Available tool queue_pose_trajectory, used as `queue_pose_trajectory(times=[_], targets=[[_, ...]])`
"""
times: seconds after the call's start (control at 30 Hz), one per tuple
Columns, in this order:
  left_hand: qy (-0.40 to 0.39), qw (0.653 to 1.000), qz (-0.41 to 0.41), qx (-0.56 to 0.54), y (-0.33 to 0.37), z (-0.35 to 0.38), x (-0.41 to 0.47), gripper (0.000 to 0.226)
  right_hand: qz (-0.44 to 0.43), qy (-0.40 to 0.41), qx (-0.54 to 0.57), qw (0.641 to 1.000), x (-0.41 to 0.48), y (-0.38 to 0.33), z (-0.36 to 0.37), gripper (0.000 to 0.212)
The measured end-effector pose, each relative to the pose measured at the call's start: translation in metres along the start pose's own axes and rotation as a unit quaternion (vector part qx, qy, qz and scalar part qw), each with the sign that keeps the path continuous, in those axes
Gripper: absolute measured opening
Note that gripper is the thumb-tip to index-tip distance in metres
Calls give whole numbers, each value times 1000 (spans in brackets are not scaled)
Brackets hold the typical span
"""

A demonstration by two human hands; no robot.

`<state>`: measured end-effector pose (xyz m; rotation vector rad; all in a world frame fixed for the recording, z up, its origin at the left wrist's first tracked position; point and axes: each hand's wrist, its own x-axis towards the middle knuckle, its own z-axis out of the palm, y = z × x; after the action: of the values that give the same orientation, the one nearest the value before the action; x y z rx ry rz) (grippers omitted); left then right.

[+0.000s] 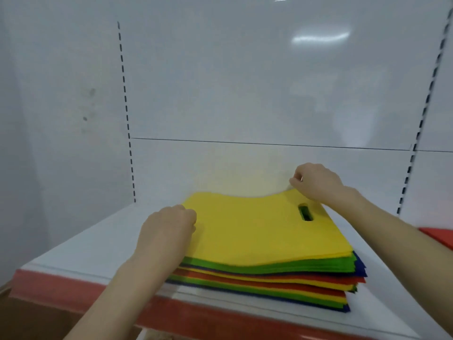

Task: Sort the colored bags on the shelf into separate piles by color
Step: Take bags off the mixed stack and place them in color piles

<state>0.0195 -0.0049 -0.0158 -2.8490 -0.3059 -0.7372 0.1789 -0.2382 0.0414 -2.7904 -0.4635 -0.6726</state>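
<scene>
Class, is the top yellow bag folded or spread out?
Spread out: the yellow bag's whole face and handle slot show atop the pile.

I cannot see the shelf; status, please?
Left hand grips top yellow bag, left edge. Right hand pinches far corner. Mixed stack below, unsorted. Red pile right, not blocking.

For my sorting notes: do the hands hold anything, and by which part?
The right hand pinches the top yellow bag at its far right corner; for the left hand, cannot tell.

Bare left hand [169, 227], bare right hand [316, 180], bare forearms [137, 278].
</scene>
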Motion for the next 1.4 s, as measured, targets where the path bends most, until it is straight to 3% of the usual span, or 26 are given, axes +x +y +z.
queue_pose_trajectory(times=[0.17, 0.27, 0.33, 0.47, 0.6, 0.8, 0.93, 1.0, 1.1, 1.17, 1.3, 1.4], targets=[[-14, 999, -37, 21, -25, 9, 3, 26, 108, -27, -93, 989, -12, 13, 7, 36], [-34, 998, -46, 7, -29, 15, 5, 24, 149, -70, -88, 982, -15, 14, 13, 42], [-39, 998, -49, 13, -30, 16, 7, 30, 155, -54, -98, 981, -14, 13, 15, 41], [-61, 996, -61, 29, -33, 18, 10, 44, 105, -7, -175, 979, -12, 5, 15, 29], [-88, 994, -64, 23, -35, 21, 10, 46, 42, 10, -270, 962, -13, 0, 14, 34], [-73, 995, -71, 24, -33, 20, 7, 43, -25, 64, -289, 955, -18, -2, 8, 32], [-19, 997, -76, 23, -34, 14, -2, 36, -25, 122, -236, 964, -21, -6, 4, 31], [9, 997, -80, 3, -37, 10, -7, 27, -1, 144, -157, 977, -21, -8, 0, 31], [51, 995, -44, -78, -47, 8, -15, 46, 48, 168, 11, 985, -24, -12, -6, 32], [83, 984, -65, -142, -52, 5, -22, 50, 81, 173, 98, 977, -27, -13, -10, 32], [122, 964, -111, -209, -54, 18, -29, 23, 113, 207, 201, 951, -45, -8, -20, 32], [153, 949, -91, -258, -47, 14, -34, 22, 132, 239, 241, 931, -67, -2, -32, 31]])
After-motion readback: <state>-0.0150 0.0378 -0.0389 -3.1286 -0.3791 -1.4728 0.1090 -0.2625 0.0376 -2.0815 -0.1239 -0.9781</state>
